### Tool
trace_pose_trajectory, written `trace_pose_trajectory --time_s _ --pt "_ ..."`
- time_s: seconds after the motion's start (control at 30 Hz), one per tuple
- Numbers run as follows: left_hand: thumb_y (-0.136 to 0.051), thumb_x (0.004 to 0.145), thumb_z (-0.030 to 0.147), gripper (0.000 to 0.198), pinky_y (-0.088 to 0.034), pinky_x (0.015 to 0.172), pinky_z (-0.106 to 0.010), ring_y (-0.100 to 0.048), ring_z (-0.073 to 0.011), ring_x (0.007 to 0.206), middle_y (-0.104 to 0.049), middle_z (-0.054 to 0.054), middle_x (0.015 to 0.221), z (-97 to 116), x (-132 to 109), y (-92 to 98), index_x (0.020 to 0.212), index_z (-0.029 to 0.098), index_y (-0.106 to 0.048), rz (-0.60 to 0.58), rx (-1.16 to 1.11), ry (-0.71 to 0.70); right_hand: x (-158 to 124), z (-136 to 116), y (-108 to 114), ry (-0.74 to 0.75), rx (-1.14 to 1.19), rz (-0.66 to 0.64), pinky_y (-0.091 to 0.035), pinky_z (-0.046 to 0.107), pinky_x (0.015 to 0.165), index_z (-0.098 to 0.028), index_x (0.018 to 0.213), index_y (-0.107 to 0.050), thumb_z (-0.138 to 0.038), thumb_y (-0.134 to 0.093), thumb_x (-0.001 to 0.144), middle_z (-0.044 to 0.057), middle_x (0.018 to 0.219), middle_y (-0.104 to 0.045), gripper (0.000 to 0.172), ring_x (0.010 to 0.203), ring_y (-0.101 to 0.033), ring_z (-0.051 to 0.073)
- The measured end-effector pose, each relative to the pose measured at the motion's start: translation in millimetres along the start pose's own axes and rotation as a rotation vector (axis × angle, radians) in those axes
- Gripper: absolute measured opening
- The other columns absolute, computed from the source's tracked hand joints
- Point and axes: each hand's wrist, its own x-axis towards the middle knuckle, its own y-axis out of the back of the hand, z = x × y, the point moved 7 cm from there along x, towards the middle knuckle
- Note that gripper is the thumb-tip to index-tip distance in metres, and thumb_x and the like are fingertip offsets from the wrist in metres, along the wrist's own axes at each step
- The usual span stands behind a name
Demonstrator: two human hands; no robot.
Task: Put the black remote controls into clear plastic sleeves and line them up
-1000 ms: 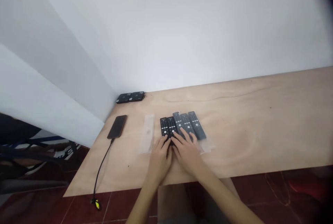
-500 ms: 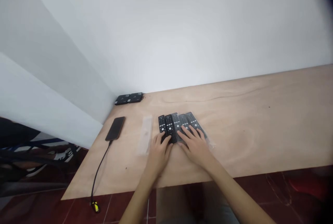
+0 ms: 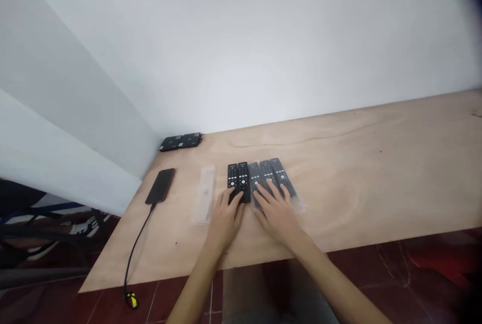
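Several black remote controls lie side by side on the wooden table. Two bare ones on the left, an outer remote control (image 3: pixel 232 176) and its neighbour (image 3: pixel 243 176), have my left hand (image 3: pixel 226 216) on their near ends, fingers spread. Three more, in clear plastic sleeves, lie to the right: a sleeved remote control (image 3: pixel 255 173), a middle one (image 3: pixel 266 168) and a far right one (image 3: pixel 280 173). My right hand (image 3: pixel 276 211) rests over their lower parts with fingers fanned out. An empty clear plastic sleeve (image 3: pixel 205 196) lies flat left of my left hand.
A dark phone (image 3: pixel 160 186) lies at the table's left with a black cable (image 3: pixel 135 251) hanging over the front edge. Two black boxes (image 3: pixel 181 141) sit in the back corner by the white wall (image 3: pixel 263 52). A person's shoe (image 3: pixel 90 223) shows beyond the table (image 3: pixel 376 183).
The two bare remote controls have straightened and now lie closer together. The sleeved ones are slightly more evenly lined up. Both hands stay on them; the view has shifted a little.
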Motion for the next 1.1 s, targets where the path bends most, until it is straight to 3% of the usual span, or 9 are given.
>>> trace_pose_trajectory --time_s 0.13,0.23,0.33,0.47,0.6,0.7,0.8,0.93,1.1 --pt "-0.059 0.108 0.022 0.036 -0.055 0.116 -0.056 -0.059 -0.0337 0.138 -0.06 -0.015 0.146 3 1 3.5 0.143 0.024 -0.066 -0.009 -0.007 -0.002 -33 -12 11 -0.081 0.016 0.041 -0.031 0.066 0.122 -0.025 0.12 -0.075 -0.037 -0.063 0.11 0.011 0.142 -0.075 0.02 0.142 -0.057 0.041" --pt "-0.061 0.107 0.02 0.034 -0.053 0.118 -0.059 -0.056 -0.0347 0.142 -0.059 -0.016 0.148 12 0 13.9 0.141 0.023 -0.066 0.01 -0.025 -0.043 -63 -6 25 -0.061 0.114 -0.037 -0.044 0.058 0.111 -0.024 0.108 -0.072 -0.023 -0.062 0.108 0.011 0.129 -0.077 0.01 0.125 -0.066 0.036" --pt "-0.064 0.106 0.018 0.035 -0.05 0.122 -0.059 -0.052 -0.0345 0.148 -0.06 -0.015 0.151 33 -3 23.7 0.14 0.025 -0.066 -0.015 -0.116 -0.179 -84 15 43 -0.019 0.316 -0.167 -0.05 0.05 0.11 -0.025 0.105 -0.069 -0.013 -0.06 0.104 0.009 0.13 -0.075 0.015 0.122 -0.067 0.03" --pt "-0.078 0.1 0.037 0.047 -0.05 0.122 -0.06 -0.052 -0.037 0.148 -0.064 -0.015 0.15 66 -10 19.9 0.144 0.025 -0.064 -0.196 -0.247 -0.317 -93 43 63 -0.024 0.484 -0.275 -0.055 0.046 0.109 -0.026 0.102 -0.073 -0.006 -0.066 0.094 0.007 0.136 -0.076 0.023 0.126 -0.068 0.029" --pt "-0.082 0.098 0.042 0.052 -0.058 0.111 -0.053 -0.066 -0.0327 0.128 -0.073 -0.012 0.134 82 -11 6.6 0.145 0.028 -0.065 -0.404 -0.371 -0.282 -87 45 63 0.013 0.602 -0.31 -0.055 0.046 0.115 -0.029 0.117 -0.079 -0.009 -0.068 0.095 0.005 0.138 -0.077 0.032 0.129 -0.069 0.027" --pt "-0.079 0.099 0.035 0.047 -0.06 0.108 -0.049 -0.069 -0.0306 0.125 -0.073 -0.01 0.134 72 -14 5.3 0.145 0.032 -0.067 -0.46 -0.435 -0.18 -84 50 59 -0.018 0.644 -0.321 -0.052 0.048 0.121 -0.034 0.139 -0.074 -0.019 -0.066 0.103 0.005 0.147 -0.073 0.04 0.138 -0.065 0.028" --pt "-0.076 0.102 0.032 0.043 -0.059 0.111 -0.05 -0.067 -0.0315 0.129 -0.07 -0.011 0.139 46 -26 9.5 0.144 0.033 -0.067 -0.425 -0.453 -0.028 -84 72 59 -0.138 0.629 -0.223 -0.052 0.053 0.12 -0.033 0.146 -0.071 -0.027 -0.062 0.106 0.008 0.148 -0.072 0.042 0.138 -0.064 0.031" --pt "-0.075 0.102 0.033 0.054 -0.056 0.115 -0.054 -0.065 -0.0326 0.134 -0.065 -0.013 0.143 12 -47 16.3 0.153 0.033 -0.061 -0.269 -0.406 0.098 -89 94 59 -0.285 0.613 -0.035 -0.055 0.057 0.114 -0.028 0.127 -0.079 -0.035 -0.063 0.105 0.012 0.135 -0.075 0.028 0.128 -0.068 0.035" --pt "-0.076 0.101 0.034 0.038 -0.058 0.11 -0.049 -0.067 -0.031 0.127 -0.068 -0.011 0.131 5 -53 15.7 0.139 0.032 -0.072 -0.234 -0.385 0.126 -84 77 52 -0.312 0.676 0.05 -0.052 0.054 0.117 -0.028 0.114 -0.081 -0.042 -0.069 0.103 0.013 0.135 -0.072 0.022 0.132 -0.066 0.034"
